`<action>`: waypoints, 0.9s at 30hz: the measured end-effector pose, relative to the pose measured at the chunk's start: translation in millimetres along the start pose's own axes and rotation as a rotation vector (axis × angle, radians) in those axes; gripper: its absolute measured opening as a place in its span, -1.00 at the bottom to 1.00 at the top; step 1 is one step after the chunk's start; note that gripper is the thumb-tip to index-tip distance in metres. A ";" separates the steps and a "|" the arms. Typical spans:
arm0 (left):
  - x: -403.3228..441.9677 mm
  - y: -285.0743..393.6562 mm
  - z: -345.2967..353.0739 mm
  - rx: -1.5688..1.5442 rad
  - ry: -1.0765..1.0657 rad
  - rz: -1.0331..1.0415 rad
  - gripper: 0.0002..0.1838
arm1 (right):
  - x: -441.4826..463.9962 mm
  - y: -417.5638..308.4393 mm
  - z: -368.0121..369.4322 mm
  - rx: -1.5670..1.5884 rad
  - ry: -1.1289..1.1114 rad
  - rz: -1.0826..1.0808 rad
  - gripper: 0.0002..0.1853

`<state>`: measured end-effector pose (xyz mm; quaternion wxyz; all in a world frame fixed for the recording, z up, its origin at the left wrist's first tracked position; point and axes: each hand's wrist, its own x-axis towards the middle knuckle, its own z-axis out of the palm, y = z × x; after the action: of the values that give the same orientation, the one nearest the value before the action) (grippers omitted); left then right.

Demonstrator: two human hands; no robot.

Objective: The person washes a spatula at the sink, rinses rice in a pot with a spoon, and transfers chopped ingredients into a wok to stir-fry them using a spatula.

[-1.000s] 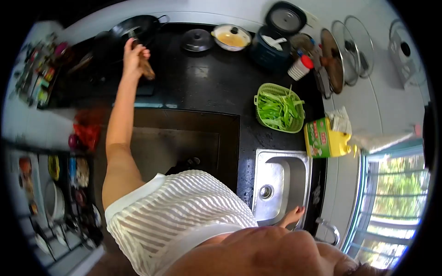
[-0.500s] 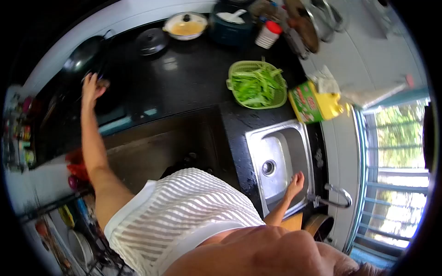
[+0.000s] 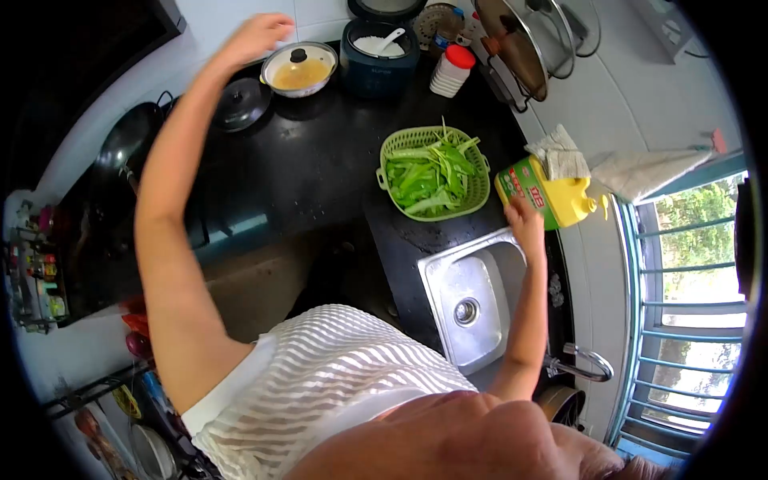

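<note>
Left hand [image 3: 258, 34]: raised at 11 o'clock, against the backdrop of the wall, in the view just off the 11 o'clock side of a pot [image 3: 304, 91]; its fingers are released and loosely stretched out.
Pot: stands on the dark worktop [image 3: 320, 172] at 11 o'clock, under a clear lid [image 3: 300, 74] with a black knob; something yellow shows through.
Right hand [image 3: 524, 220]: at 3 o'clock, at the near side of a yellow bottle [image 3: 572, 210]; its fingers look partly bent, but whether they grasp the bottle or merely lie in front of it cannot be told from this angle.
Yellow bottle: between 2 and 3 o'clock, beyond the sink [image 3: 452, 296], its green label facing the room; a crumpled cloth [image 3: 560, 152] sits at its top.
Basket [image 3: 480, 180]: green, on the worktop at 1 o'clock, with leafy greens [image 3: 428, 180] heaped inside.
Rice cooker [image 3: 378, 80]: at 12 o'clock, just beside the pot, lid raised, a white spoon [image 3: 390, 40] resting in it.
Jar [image 3: 448, 78]: red-topped, at 1 o'clock, near the rice cooker.
Black lid [image 3: 242, 106]: between 10 and 11 o'clock, near the pot.
Wok [image 3: 128, 140]: at 10 o'clock.
Sink: at 4 o'clock, the tap [image 3: 588, 364] beside it.
</note>
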<state>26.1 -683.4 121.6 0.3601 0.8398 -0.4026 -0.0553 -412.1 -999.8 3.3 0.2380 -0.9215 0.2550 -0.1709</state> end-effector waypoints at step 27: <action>269.2 -140.0 154.7 -0.319 -0.222 -0.345 -0.79 | 397.0 -107.7 196.8 1.335 -0.136 0.744 -0.88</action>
<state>236.2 -904.6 -30.0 0.4267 0.8173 -0.2768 -0.2706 37.8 -1067.9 -26.3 0.8010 -0.4445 0.3757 -0.1401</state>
